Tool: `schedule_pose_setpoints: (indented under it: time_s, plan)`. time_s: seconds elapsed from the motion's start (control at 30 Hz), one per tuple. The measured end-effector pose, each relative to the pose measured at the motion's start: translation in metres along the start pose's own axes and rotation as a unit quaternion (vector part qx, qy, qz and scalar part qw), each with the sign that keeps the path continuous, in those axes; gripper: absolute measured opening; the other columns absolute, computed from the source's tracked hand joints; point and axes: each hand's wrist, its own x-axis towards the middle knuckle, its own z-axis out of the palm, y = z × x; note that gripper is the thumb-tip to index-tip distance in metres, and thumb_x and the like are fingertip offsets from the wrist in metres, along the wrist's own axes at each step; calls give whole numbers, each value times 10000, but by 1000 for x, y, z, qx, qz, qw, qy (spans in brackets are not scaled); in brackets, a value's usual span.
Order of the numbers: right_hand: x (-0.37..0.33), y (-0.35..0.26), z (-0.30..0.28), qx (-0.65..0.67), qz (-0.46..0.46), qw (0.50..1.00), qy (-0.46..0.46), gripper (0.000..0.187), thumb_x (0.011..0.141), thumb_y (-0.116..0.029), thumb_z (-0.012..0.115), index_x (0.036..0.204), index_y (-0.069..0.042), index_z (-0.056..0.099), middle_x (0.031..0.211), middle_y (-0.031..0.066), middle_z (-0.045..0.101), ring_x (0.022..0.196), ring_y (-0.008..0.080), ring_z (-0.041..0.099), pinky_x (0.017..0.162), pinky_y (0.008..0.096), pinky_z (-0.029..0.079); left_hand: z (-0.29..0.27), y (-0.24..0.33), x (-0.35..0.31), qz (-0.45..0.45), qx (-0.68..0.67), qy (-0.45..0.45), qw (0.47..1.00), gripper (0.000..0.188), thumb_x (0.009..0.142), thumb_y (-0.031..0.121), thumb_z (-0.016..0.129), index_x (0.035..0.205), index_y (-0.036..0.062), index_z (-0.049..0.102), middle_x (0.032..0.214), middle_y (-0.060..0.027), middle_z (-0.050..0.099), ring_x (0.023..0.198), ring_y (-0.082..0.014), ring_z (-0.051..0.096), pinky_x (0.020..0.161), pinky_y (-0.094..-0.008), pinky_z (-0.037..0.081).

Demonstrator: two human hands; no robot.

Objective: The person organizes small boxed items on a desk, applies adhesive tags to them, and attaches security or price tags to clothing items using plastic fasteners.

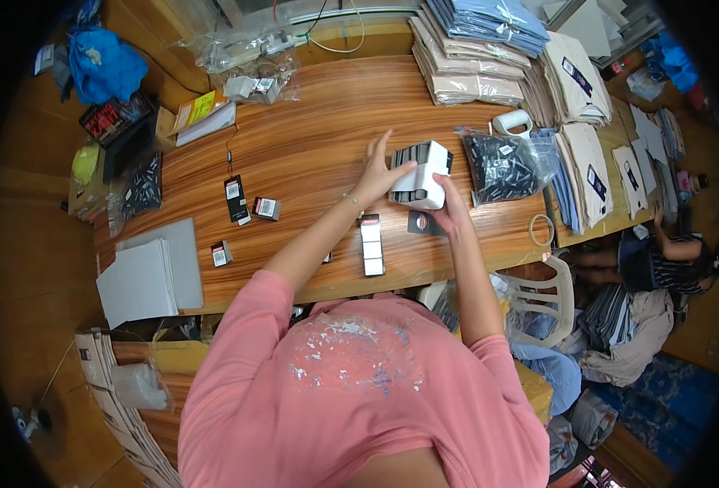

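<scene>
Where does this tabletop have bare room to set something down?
The widest bare stretch of table runs between the plastic-wrapped boxes and the far garment stack. A smaller one separates the tag bundle from the left hand. Right of the right hand, the bag of black pieces crowds it.

You have a wood-grain table [319, 118] as reference. Beyond its far edge you find a wooden ledge [388, 37]; to its right, a side table [622, 132]; beside its near right corner, a white plastic chair [568, 293].

Glossy wood-grain tabletop [319, 102], smooth box [436, 161]
</scene>
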Motion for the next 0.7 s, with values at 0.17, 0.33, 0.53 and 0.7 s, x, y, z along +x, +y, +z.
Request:
schedule_pose_setpoints:
  time_s: [0.17,0.33,0.53,0.7]
  plan:
    - [11,-7,26,-334,-67,940,21,630,803,-341,599,1273,-6,347,1121,128,519,1012,207,512,839,303,417,7,-6,3,-150,-302,-154,929,662,879,359,524,1387,90,195,1314,-164,354,1200,-231,370,960,-352,350]
    - [-12,-18,31,-298,-30,953,45,610,833,-332,580,1289,1,348,1101,116,516,940,163,527,782,277,442,16,-21,2,-126,-265,-65,954,361,895,263,521,1134,22,400,1120,-113,460,1011,-166,460,839,-279,405]
    - [-4,2,-4,-351,-249,901,56,452,776,-122,656,1168,17,480,1028,90,532,747,114,543,653,246,474,22,-20,1,-89,-211,-16,973,267,882,236,529,967,19,401,929,-117,518,880,-179,495,780,-305,409]
    - [-8,5,7,-331,-260,903,91,287,749,-75,679,986,25,552,874,65,574,679,85,531,622,213,460,29,-2,-4,-65,-151,23,986,276,871,206,533,978,5,377,916,-156,531,876,-221,519,786,-331,416]
